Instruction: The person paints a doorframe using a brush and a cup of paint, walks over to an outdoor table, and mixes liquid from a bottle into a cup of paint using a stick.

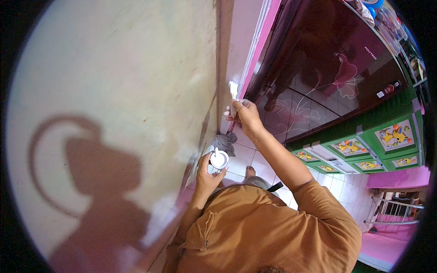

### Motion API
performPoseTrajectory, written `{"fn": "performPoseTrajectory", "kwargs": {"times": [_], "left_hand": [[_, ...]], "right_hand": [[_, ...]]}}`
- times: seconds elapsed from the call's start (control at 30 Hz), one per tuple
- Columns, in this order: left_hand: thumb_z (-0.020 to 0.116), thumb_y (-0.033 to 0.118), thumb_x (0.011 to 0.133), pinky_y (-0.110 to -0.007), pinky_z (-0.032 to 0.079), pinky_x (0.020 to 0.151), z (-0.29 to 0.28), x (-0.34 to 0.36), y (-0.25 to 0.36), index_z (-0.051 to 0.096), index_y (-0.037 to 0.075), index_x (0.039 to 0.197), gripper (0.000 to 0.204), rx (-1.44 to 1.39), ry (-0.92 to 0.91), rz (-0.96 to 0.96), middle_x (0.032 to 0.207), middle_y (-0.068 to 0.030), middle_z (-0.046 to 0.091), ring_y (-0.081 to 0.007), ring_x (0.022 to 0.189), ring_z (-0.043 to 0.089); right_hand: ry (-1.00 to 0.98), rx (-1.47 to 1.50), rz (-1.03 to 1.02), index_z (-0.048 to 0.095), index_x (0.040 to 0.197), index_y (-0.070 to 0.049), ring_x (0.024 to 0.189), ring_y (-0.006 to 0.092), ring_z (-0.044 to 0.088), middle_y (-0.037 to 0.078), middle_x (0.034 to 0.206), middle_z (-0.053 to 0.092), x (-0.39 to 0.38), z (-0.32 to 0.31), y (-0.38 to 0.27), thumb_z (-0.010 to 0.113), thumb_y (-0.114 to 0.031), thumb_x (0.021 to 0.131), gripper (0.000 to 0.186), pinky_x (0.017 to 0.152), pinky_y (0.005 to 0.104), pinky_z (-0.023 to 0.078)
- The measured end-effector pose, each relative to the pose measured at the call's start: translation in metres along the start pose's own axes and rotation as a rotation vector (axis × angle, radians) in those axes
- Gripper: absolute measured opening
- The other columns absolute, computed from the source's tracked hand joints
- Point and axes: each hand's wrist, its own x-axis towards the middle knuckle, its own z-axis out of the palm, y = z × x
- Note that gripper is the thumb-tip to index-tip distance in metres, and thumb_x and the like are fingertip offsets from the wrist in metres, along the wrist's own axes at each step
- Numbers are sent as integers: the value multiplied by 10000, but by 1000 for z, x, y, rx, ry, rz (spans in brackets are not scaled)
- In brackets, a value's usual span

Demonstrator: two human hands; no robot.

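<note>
My right hand (pixel 246 114) grips a paintbrush (pixel 234 91) by its handle. White paint coats the bristles, which are at the pale door frame (pixel 234 54) beside its pink edge; whether they touch it I cannot tell. Lower down, my left hand (pixel 207 175) is wrapped round a small open can (pixel 220 159) of white paint, held upright near my body. A white drip or smear runs over the can's rim.
To the left stands a broad beige wall (pixel 136 54) with my shadow on it. A dark red refrigerator (pixel 327 68) and a green drawer cabinet (pixel 359 150) are on the right. A grey cloth (pixel 226 143) lies on the white tile floor (pixel 259 164) near my bare foot.
</note>
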Motion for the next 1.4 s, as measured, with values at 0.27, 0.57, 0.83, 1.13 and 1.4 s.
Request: {"fn": "performPoseTrajectory", "kwargs": {"times": [0.27,0.57,0.83,1.13,1.4], "left_hand": [[870,129,752,-431,512,945,-13,-13,6,521,-15,1346,704,-4,34,2,1227,-199,605,-354,1123,621],[885,146,746,-434,519,938,-10,-24,11,529,0,1339,707,10,104,-33,1211,-199,612,-357,1106,635],[888,141,740,-434,522,939,-1,-26,22,528,0,1340,713,44,92,-25,1201,-198,625,-351,1103,640],[884,125,742,-431,522,935,-1,-25,20,523,0,1342,712,52,142,24,1196,-196,623,-347,1100,641],[880,116,736,-437,522,927,1,-29,21,521,-3,1338,712,20,190,27,1194,-199,614,-350,1096,636]], "right_hand": [[-77,101,-140,600,1122,38,745,213,728,126,905,696,-40,46,-85,571,-230,1034,283,639,321,602],[-114,85,-430,600,1107,48,705,202,717,122,800,683,-70,59,-109,585,-203,1035,262,614,335,606],[-88,107,-99,615,1056,-12,753,204,733,99,890,699,-25,36,-75,602,-209,1007,204,658,354,627],[-123,69,-485,511,1154,54,638,163,655,99,752,636,-72,51,-105,605,-215,1038,308,577,305,547],[-167,-35,-128,548,1098,3,555,151,609,94,774,657,-75,-29,-36,655,-242,1005,284,502,290,520]]}}
